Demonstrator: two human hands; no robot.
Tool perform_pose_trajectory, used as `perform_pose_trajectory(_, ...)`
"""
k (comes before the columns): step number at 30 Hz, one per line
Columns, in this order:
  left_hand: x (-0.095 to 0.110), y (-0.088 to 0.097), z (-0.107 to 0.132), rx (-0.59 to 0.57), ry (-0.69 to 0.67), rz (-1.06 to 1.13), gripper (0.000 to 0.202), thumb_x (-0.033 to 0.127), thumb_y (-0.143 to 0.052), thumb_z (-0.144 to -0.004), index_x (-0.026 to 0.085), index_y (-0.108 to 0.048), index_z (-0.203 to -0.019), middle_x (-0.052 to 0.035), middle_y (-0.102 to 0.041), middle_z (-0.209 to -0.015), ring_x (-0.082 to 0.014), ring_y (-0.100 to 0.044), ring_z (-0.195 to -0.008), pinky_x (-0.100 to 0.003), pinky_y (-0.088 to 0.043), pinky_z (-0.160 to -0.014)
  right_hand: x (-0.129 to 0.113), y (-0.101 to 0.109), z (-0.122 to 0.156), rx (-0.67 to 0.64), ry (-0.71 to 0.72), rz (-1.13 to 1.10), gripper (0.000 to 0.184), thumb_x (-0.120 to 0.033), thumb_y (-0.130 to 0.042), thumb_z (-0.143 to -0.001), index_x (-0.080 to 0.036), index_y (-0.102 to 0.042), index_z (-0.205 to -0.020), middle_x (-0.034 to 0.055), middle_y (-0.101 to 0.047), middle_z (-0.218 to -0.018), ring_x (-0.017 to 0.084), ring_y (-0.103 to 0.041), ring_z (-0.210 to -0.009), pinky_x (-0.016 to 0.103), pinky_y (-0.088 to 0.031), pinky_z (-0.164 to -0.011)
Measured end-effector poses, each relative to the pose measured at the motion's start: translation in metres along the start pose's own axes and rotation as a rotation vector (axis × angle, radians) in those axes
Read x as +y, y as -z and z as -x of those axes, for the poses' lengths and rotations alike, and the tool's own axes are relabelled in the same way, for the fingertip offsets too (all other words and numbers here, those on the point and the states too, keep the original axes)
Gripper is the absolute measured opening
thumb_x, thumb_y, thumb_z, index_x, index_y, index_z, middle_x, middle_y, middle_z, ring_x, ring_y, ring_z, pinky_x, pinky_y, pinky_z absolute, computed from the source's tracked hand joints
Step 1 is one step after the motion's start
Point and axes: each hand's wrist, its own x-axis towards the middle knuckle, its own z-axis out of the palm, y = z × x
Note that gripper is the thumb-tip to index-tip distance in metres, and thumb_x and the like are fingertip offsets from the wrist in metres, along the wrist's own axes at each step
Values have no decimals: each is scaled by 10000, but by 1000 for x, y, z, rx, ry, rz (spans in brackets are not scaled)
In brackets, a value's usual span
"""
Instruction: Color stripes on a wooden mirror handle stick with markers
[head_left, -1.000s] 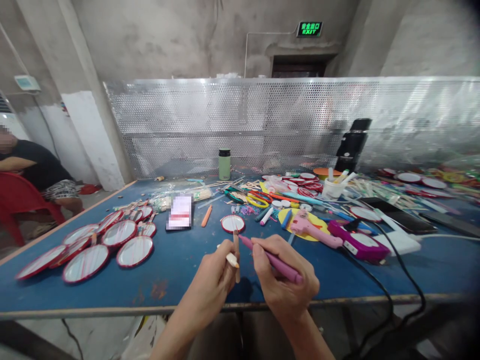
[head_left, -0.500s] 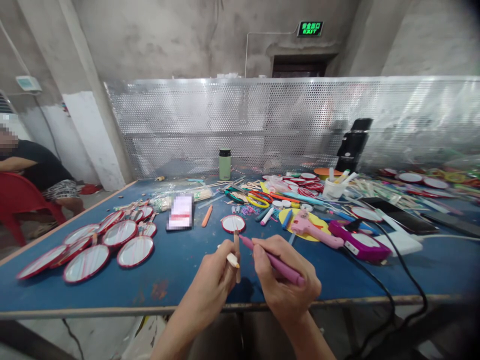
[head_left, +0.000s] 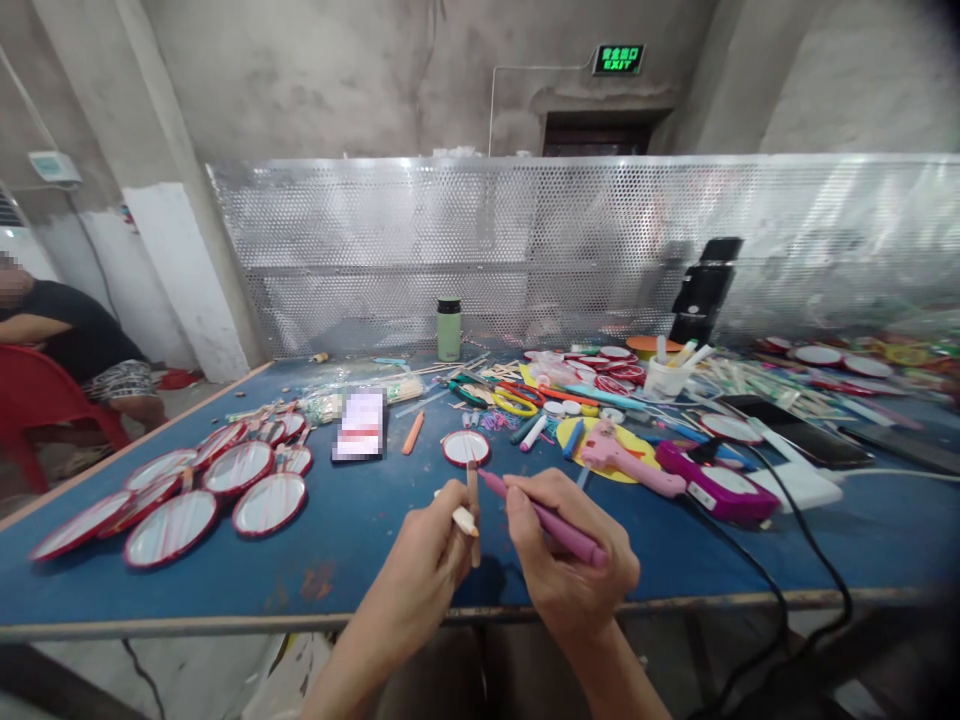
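Observation:
My left hand (head_left: 435, 540) is closed round a flat wooden stick (head_left: 473, 490). A small round disc (head_left: 466, 447) with a red rim and a pale, shiny face sits at the stick's top end. The same hand also grips a slim white piece (head_left: 464, 520) with an orange end; its kind I cannot make out. My right hand (head_left: 574, 550) pinches a pink marker pen (head_left: 566, 535) like a writing tool. The pen's tip points left at the stick just below the disc; whether it touches is too small to tell.
Several larger red-rimmed discs (head_left: 251, 467) lie at left, beside a phone (head_left: 361, 425) and an orange marker (head_left: 412, 432). A pink glue gun (head_left: 630, 462), a purple device (head_left: 720, 485) and black cables (head_left: 806, 530) are at right. Behind stand a green bottle (head_left: 449, 330) and a pen cup (head_left: 666, 380).

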Motion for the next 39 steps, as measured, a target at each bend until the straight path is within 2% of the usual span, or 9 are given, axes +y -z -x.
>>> perform_pose_trajectory(7,1,0,1,-2,7,19,270,338,-363,-1026,220,-410,-788,88,-421,-598,-87,-328,-522,-189,-279,-506,-2,2,1,-24,22,-8,184,-10,-621,-821,-171,-679,-890,-12,-669,-732,88,-600,-627,209,-505,-606)
perform_pose_trajectory(15,2,1,2,-2,-8,0,234,269,-370,-1014,219,-415,-790,87,-418,-595,-93,-331,-539,-195,-275,-526,-4,0,-1,-41,46,-8,204,-10,-610,-819,-181,-683,-902,5,-698,-748,116,-630,-635,240,-523,-617)
perform_pose_trajectory(26,2,0,1,5,-1,-6,254,319,-363,-1028,213,-439,-810,84,-425,-603,-93,-329,-544,-195,-272,-524,-2,-2,0,-34,57,-5,203,-11,-613,-818,-183,-680,-901,10,-702,-746,124,-636,-637,248,-529,-614)
perform_pose_trajectory(39,2,1,1,3,-4,-24,243,302,-374,-1018,212,-440,-802,78,-436,-606,-93,-345,-540,-195,-274,-525,-2,-1,1,-35,46,-9,207,-10,-611,-815,-179,-686,-908,15,-701,-751,125,-635,-629,249,-525,-600)
